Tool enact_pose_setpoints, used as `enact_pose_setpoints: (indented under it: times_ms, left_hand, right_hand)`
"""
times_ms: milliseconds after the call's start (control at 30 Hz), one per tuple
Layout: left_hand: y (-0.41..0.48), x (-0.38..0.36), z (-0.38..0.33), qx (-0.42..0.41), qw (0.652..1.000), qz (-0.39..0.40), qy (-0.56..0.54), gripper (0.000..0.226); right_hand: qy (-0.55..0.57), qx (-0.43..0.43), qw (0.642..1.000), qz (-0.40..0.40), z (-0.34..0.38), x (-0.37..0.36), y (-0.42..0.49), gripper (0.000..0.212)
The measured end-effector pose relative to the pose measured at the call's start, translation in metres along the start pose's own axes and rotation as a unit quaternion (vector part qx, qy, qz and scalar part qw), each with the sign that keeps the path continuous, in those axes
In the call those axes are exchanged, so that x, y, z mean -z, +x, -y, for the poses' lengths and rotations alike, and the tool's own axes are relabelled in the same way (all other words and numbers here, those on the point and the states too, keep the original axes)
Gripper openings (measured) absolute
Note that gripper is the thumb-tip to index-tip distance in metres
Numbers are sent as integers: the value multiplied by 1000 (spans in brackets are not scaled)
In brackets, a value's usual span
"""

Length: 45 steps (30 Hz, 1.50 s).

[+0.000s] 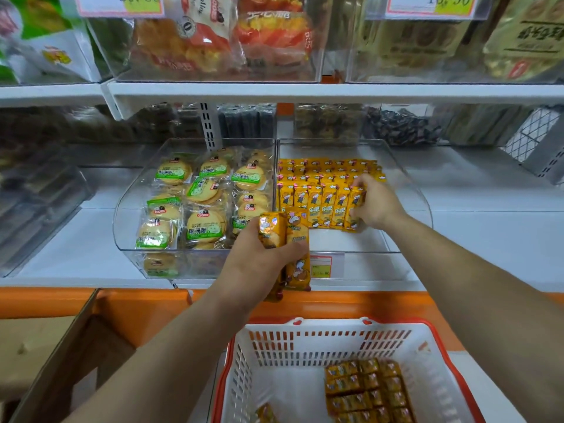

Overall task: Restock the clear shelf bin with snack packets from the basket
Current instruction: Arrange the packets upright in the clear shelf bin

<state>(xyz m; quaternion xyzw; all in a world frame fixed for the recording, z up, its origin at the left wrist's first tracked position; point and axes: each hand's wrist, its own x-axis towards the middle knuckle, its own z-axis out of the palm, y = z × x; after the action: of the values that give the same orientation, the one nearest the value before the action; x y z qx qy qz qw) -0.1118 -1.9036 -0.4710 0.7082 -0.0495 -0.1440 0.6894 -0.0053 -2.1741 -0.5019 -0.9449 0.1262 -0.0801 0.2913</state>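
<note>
Snack packets (285,248), two yellow ones, are clamped in left hand (256,264) at the front lip of the clear shelf bin (345,241), fingers curled round them. Right hand (378,204) is inside the bin, thumb and fingers pinching the right end of the front row (320,206) of matching yellow packets; further rows are packed behind. Basket (305,340) sits below the bin, with stacked packets (364,387) inside. Biscuit bin (122,215) touches the bin's left side.
</note>
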Motion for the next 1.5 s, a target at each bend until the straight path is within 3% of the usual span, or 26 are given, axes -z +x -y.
enact_pose_setpoints:
  times_ms: [133,300,400,467,500,567,667,900,1067,1200,1367,1500]
  left_hand:
    - [1,-6,0,1,1000,2,-7,28]
    - [-2,-13,-5,26,999,-3,-33,29]
    - [-5,-18,-8,53,995,-6,-79,29]
    - [-8,-23,-10,69,991,7,-111,27]
    - [-10,-27,-10,69,990,17,-119,28]
    - [-15,-35,-9,58,990,38,-123,30]
    - [-22,-45,-6,33,990,84,-110,31]
    - [-31,-54,-2,4,986,143,-87,48]
    - [-32,-55,-3,13,990,119,-75,35]
    - [-30,-46,-5,9,995,81,-60,36]
    - [-29,-45,-7,7,993,51,-108,34]
    - [-28,-48,-6,-10,995,27,-100,20]
  right_hand:
    - [14,-15,1000,5,-1,2,-1,71]
    - [-22,28,999,11,14,31,-29,84]
    - [16,77,997,5,26,61,-74,53]
    - [135,92,985,47,29,71,-114,26]
    - [203,88,972,80,29,73,-133,22]
    - [306,67,941,129,29,73,-163,25]
    - [360,42,917,165,29,70,-179,40]
    - [346,50,923,163,23,77,-178,41]
    - [399,19,902,165,18,83,-172,35]
    - [445,6,888,117,15,93,-166,32]
    - [526,-26,839,134,18,82,-169,20]
    - [400,6,900,175,24,57,-179,45]
